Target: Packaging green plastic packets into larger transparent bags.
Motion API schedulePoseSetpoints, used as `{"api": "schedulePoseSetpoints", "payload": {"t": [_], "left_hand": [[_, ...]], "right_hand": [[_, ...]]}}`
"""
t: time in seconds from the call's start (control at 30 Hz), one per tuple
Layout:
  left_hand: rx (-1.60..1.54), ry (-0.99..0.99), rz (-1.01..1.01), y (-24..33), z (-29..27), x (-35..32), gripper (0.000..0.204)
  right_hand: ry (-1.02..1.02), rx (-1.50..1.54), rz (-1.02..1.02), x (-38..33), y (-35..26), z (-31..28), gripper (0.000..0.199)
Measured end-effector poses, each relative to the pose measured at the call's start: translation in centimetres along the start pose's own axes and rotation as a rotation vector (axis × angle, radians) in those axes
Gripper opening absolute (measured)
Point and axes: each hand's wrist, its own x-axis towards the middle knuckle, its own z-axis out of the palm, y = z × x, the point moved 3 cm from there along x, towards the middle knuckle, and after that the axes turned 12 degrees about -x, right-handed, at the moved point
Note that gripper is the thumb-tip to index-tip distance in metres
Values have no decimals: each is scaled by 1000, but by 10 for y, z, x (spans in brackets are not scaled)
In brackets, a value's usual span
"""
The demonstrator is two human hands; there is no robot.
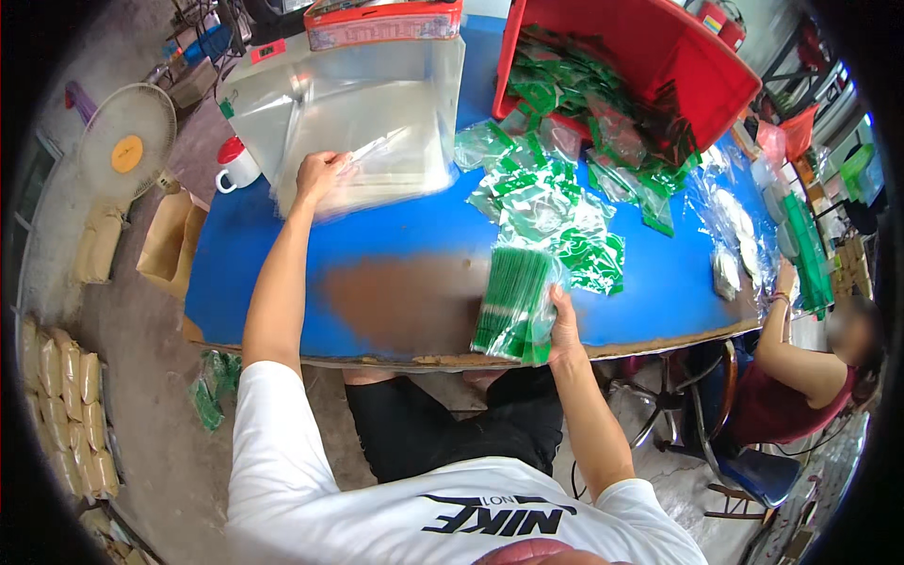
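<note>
My left hand [322, 176] reaches out to the far left of the table. Its fingers are pinched at the near edge of a pile of large clear plastic bags [377, 94], where the film is blurred. Near the table's front edge, my right hand [563, 325] grips a thick stack of green-and-clear plastic packets [513, 299], thumb along its right side. Just beyond that stack, loose green-and-clear packets [556, 207] lie spread in a heap. Behind them a red bin [650, 56] rests tipped toward me, with many more such packets spilling out.
The blue table [414, 240] has a worn brown patch. A red-lidded white mug [237, 168] stands by the bags, and a red tin [381, 24] behind them. A fan [127, 141] and a paper bag [172, 243] are at left. A co-worker [800, 377] sits at right.
</note>
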Motion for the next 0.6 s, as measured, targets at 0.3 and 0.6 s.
{"api": "schedulePoseSetpoints", "payload": {"t": [0.3,0.6], "left_hand": [[121,130,171,67,-16,-42,40],[382,-395,323,130,30,-196,34]], "right_hand": [[18,15,23,5,6,-2,71],[-63,62,34,1,-1,7,66]]}}
